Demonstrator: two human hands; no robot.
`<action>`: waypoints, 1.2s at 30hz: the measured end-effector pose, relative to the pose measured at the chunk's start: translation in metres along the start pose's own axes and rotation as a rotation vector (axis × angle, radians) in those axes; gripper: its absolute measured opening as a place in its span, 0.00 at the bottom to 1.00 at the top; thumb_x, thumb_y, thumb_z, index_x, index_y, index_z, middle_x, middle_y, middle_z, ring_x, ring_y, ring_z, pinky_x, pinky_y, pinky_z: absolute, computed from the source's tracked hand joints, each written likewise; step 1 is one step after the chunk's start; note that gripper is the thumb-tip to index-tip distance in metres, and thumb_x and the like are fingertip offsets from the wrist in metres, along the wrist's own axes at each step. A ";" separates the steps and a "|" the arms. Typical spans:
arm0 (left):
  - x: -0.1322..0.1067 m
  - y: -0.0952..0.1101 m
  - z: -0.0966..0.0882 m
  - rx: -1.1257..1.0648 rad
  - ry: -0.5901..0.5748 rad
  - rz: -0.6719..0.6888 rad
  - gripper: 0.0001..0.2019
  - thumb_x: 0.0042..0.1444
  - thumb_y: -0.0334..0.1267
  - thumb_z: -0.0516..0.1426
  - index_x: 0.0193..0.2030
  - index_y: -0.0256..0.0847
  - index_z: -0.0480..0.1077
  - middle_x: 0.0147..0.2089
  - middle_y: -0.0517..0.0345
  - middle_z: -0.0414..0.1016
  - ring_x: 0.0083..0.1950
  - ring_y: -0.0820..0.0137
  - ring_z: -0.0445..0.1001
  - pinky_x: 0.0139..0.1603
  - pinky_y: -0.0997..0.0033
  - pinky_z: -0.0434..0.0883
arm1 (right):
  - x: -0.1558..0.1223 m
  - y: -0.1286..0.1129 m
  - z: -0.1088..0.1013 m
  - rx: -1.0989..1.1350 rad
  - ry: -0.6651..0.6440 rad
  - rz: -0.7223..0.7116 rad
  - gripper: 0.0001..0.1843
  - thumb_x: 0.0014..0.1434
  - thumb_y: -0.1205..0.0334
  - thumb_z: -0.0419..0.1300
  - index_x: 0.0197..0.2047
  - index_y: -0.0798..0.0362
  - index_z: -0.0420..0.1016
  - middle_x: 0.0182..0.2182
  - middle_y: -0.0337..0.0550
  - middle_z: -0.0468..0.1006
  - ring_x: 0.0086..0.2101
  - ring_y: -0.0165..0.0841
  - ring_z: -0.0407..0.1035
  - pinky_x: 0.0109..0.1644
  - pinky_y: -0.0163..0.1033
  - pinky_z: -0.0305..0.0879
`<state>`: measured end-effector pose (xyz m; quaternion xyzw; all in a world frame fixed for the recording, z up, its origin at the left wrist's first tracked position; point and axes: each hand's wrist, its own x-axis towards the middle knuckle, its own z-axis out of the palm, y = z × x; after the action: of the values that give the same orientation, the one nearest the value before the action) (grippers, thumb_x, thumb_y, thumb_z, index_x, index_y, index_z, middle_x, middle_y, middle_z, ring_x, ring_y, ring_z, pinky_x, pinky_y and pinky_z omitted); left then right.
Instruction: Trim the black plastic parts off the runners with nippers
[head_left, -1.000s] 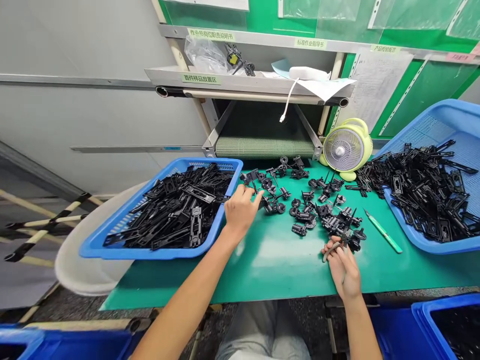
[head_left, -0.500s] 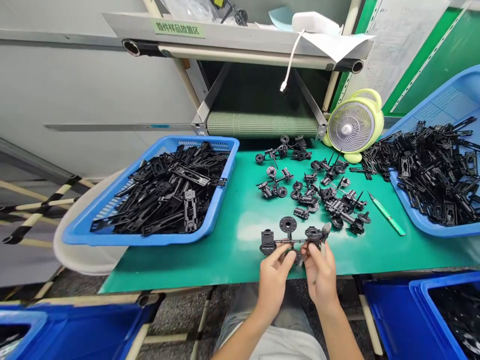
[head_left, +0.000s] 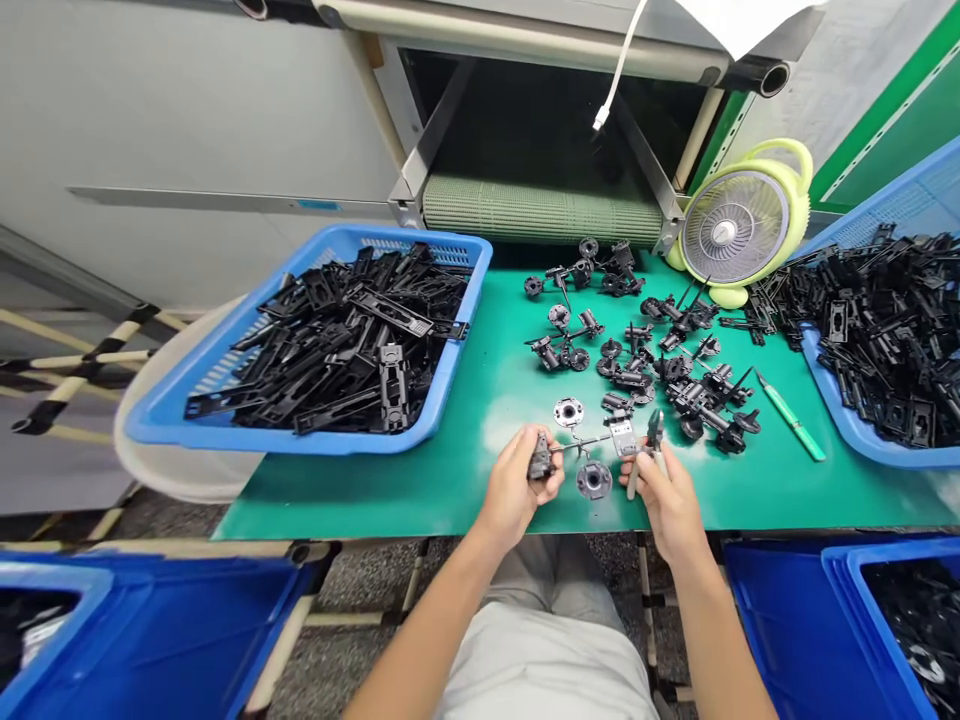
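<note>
My left hand grips the left end of a moulded black plastic sprue, which has round flanged discs and blocky pieces joined by thin runners. In my right hand is a pair of side cutters, jaws pointing up and grey handles in the palm. The right fingertips also touch the flat block at the sprue's right end. The sprue is held level just above the front of the green tabletop. Beyond it lie several similar black sprues, loosely heaped.
A blue basket of long black parts stands left; another blue basket, heaped with black parts, stands right. A green craft knife lies near the right basket. A yellow-green fan and a conveyor belt are at the back.
The sprue has been turned over, its pale, shiny faces now up. My left hand has shifted to its left end, and the hands are farther apart. The camera view has tilted down.
</note>
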<state>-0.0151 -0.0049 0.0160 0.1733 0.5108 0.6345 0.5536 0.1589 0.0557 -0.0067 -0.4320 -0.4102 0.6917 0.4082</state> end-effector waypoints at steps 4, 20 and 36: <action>0.009 0.002 -0.012 -0.035 -0.042 -0.144 0.18 0.52 0.55 0.57 0.35 0.41 0.61 0.22 0.63 0.67 0.16 0.80 0.57 0.14 0.82 0.48 | 0.008 -0.003 -0.009 0.116 0.047 -0.078 0.18 0.53 0.52 0.67 0.43 0.51 0.72 0.35 0.41 0.75 0.32 0.31 0.68 0.39 0.38 0.68; 0.003 0.045 -0.035 1.346 0.370 0.312 0.03 0.57 0.36 0.49 0.32 0.44 0.61 0.23 0.61 0.66 0.23 0.67 0.65 0.27 0.70 0.56 | 0.009 0.008 -0.029 0.366 -0.042 -0.135 0.11 0.57 0.56 0.61 0.43 0.48 0.73 0.35 0.42 0.72 0.36 0.35 0.67 0.45 0.46 0.67; 0.020 0.089 0.021 1.629 -0.085 0.364 0.11 0.58 0.40 0.52 0.41 0.43 0.73 0.28 0.57 0.77 0.29 0.64 0.74 0.29 0.70 0.62 | 0.009 0.010 -0.033 0.290 -0.124 -0.191 0.11 0.61 0.55 0.57 0.45 0.47 0.70 0.37 0.43 0.70 0.38 0.37 0.68 0.47 0.49 0.68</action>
<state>-0.0520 0.0348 0.0931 0.6230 0.7525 0.1390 0.1624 0.1847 0.0676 -0.0282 -0.2842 -0.3696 0.7271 0.5039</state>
